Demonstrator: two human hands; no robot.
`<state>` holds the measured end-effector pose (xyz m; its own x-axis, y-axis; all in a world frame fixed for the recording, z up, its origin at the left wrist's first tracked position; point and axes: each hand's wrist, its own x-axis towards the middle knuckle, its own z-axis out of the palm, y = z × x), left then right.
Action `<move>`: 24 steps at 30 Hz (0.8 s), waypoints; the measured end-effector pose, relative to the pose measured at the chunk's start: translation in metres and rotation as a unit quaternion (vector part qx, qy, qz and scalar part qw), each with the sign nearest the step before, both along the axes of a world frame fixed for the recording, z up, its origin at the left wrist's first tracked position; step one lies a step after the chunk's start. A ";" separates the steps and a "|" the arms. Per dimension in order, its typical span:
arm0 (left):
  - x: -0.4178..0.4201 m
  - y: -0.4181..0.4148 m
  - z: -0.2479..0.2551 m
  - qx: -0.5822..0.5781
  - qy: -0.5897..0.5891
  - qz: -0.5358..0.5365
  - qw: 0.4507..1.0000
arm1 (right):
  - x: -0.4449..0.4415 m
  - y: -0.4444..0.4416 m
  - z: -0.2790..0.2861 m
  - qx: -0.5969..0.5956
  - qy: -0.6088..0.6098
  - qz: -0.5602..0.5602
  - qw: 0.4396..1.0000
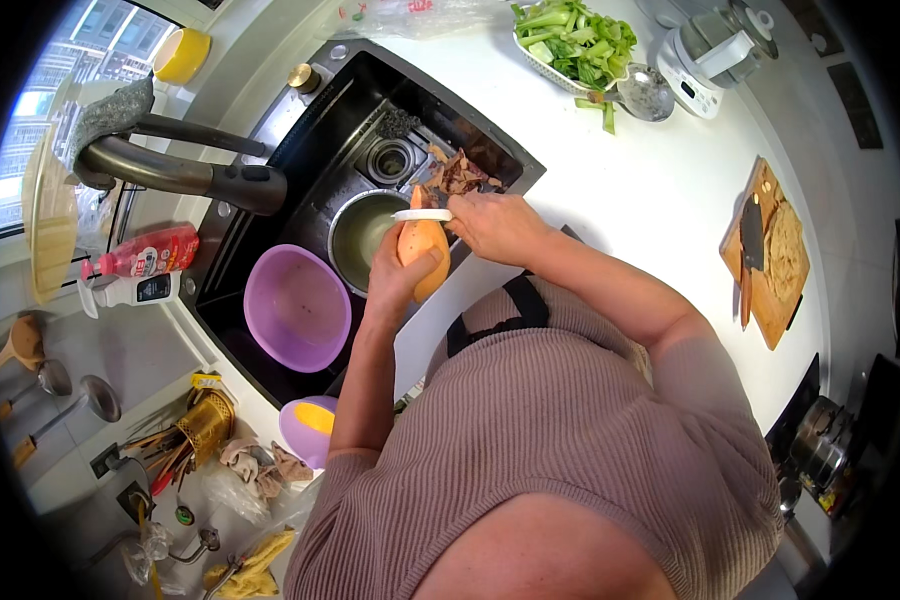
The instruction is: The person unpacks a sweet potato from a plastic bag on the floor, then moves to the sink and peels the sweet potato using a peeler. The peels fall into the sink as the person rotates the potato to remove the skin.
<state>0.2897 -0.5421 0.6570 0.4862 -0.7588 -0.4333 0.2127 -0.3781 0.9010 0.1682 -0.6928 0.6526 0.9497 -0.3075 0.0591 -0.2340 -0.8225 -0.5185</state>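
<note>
My left hand is wrapped around a mostly peeled sweet potato, whose orange flesh shows. In my right hand is a peeler with a white part lying across the upper end of the sweet potato. Brown and reddish peelings are heaped in the black sink, just beyond my right hand. Below the sweet potato, partly hidden by it and my left hand, a metal pot holds cloudy liquid. To its left stands a purple basin.
A faucet reaches over the sink's left side, near two spray bottles. Chopped greens fill a white basket at the back, beside a ladle. On the right, a cutting board carries a cleaver and dough-like food.
</note>
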 end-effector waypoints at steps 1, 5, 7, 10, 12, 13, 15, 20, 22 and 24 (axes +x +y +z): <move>-0.001 0.001 0.000 0.004 0.025 -0.003 1.000 | 0.002 -0.003 -0.004 -0.010 0.017 -0.028 0.999; -0.016 0.005 0.002 -0.018 0.097 -0.019 0.995 | 0.005 -0.019 -0.025 -0.020 0.070 -0.098 0.993; -0.018 0.005 -0.003 -0.044 0.152 -0.006 0.987 | 0.001 -0.024 -0.029 -0.006 0.101 -0.105 0.989; -0.011 0.003 -0.007 -0.081 0.280 0.021 0.956 | 0.002 -0.020 -0.026 0.033 0.098 -0.123 0.987; -0.005 0.003 -0.004 -0.115 0.358 0.017 0.926 | 0.004 -0.019 -0.025 0.053 0.091 -0.136 0.985; -0.004 0.004 -0.004 -0.125 0.377 0.038 0.917 | 0.005 -0.020 -0.026 0.057 0.082 -0.141 0.985; -0.003 0.004 -0.005 -0.144 0.415 0.078 0.895 | 0.003 -0.019 -0.029 0.045 0.071 -0.144 0.986; -0.004 0.010 -0.009 -0.189 0.460 0.071 0.865 | 0.001 -0.019 -0.011 0.014 0.000 -0.146 0.989; -0.004 0.006 -0.005 -0.182 0.443 0.053 0.876 | -0.002 -0.024 -0.020 0.012 0.054 -0.143 0.988; -0.005 0.006 -0.003 -0.161 0.420 0.042 0.892 | -0.003 -0.027 -0.015 0.024 0.065 -0.136 0.988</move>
<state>0.2850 -0.5359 0.6541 0.1534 -0.8863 -0.4369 0.8791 -0.0795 0.4700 0.1649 -0.7194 0.6378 0.8304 -0.5516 -0.0785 -0.5099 -0.6955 -0.5063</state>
